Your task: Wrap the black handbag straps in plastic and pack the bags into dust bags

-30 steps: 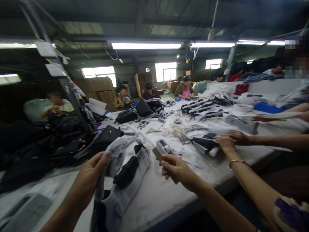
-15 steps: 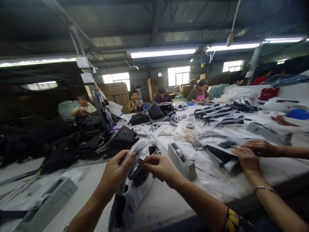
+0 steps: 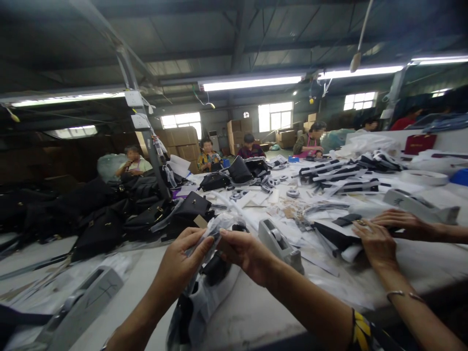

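Near the front of the white table, my left hand (image 3: pixel 188 253) pinches a clear plastic wrapping (image 3: pixel 221 225) between thumb and fingers. Just right of it, my right hand (image 3: pixel 246 251) is closed at the same wrapped bundle, with a dark, flat piece partly hidden under its fingers. Black and white wrapped strap parts (image 3: pixel 195 312) hang down below both hands. A small tan card (image 3: pixel 200 221) shows behind my left fingers. The grey tape dispenser (image 3: pixel 280 243) stands right of my right hand.
Black bags (image 3: pixel 98 229) are piled at the left. Another tape dispenser (image 3: pixel 82 307) stands front left. At the right, a person's hands (image 3: pixel 380 239) work on a black item (image 3: pixel 334 236). Wrapped straps (image 3: pixel 336 173) lie farther back, where several people sit. A metal post (image 3: pixel 155 161) rises left of centre.
The view has shifted slightly, so the scene sits more to the right. My right hand has closed in against my left hand and the wrapping. A tan card now shows behind my left fingers.
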The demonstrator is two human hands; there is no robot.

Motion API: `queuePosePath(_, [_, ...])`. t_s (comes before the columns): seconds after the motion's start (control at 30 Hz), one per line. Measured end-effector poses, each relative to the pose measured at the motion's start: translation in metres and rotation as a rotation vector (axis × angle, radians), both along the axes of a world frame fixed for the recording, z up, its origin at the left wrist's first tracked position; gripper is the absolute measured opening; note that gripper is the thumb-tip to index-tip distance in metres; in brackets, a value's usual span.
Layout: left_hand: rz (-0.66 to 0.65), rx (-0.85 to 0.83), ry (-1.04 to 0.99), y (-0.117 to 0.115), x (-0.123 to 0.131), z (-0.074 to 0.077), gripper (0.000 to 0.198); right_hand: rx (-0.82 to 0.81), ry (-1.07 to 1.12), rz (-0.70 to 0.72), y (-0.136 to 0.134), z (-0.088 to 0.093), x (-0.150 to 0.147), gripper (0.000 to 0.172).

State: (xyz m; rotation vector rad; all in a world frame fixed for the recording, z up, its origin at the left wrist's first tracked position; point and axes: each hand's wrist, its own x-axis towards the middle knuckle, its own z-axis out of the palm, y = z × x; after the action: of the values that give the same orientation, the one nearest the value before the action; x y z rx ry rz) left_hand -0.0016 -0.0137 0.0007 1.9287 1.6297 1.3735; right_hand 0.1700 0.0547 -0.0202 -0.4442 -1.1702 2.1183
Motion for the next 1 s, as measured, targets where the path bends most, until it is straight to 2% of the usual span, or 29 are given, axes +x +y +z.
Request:
queuePosePath(0.1, [0.018,0.04,0.001,0.001,0.004,-0.006,0.03,0.092,-0.081,-0.089,-0.001,0.001,-0.004,0.039])
queuePosePath(0.17, [0.079,0.054,-0.063,0.001,0.007,-0.013,0.033,0.097,-0.11,-0.127,-0.001,-0.001,-0.008,0.039])
queuePosePath(0.2, [0.117,0.049,-0.133,0.001,0.009,-0.016,0.042,0.09,-0.119,-0.133,-0.001,-0.001,-0.009,0.039])
queuePosePath(0.27, [0.182,0.013,-0.338,0.001,0.013,-0.02,0.075,0.086,-0.133,-0.136,-0.001,-0.001,-0.011,0.039])
queuePosePath(0.33, [0.188,-0.036,-0.569,0.002,0.018,-0.021,0.103,0.101,-0.15,-0.134,0.0,0.0,-0.01,0.039])
queuePosePath(0.43, [0.091,-0.117,-0.81,0.003,0.025,-0.017,0.114,0.171,-0.185,-0.134,0.004,0.003,-0.005,0.04])
queuePosePath(0.5, [0.012,-0.153,-0.879,0.003,0.027,-0.014,0.112,0.17,-0.161,-0.103,0.007,0.003,0.002,0.038])
queuePosePath(0.57, [-0.036,-0.154,-0.901,0.003,0.028,-0.014,0.103,0.07,-0.066,-0.045,0.008,0.001,0.009,0.034])
queuePosePath(0.63, [-0.046,-0.14,-0.912,0.002,0.028,-0.016,0.09,-0.074,0.056,0.007,0.008,-0.004,0.015,0.031])
queuePosePath(0.7, [-0.026,-0.12,-0.908,0.002,0.027,-0.02,0.072,-0.148,0.141,0.021,0.007,-0.012,0.018,0.03])
queuePosePath(0.77, [-0.001,-0.109,-0.878,0.002,0.027,-0.022,0.059,-0.134,0.181,0.013,0.002,-0.02,0.017,0.039])
queuePosePath(0.87, [0.03,-0.102,-0.815,0.0,0.028,-0.023,0.051,-0.077,0.213,-0.033,-0.008,-0.027,0.011,0.051])
queuePosePath(1.0, [0.065,-0.037,-0.672,-0.003,0.034,-0.024,0.047,-0.044,0.265,-0.181,-0.024,-0.028,-0.003,0.043])
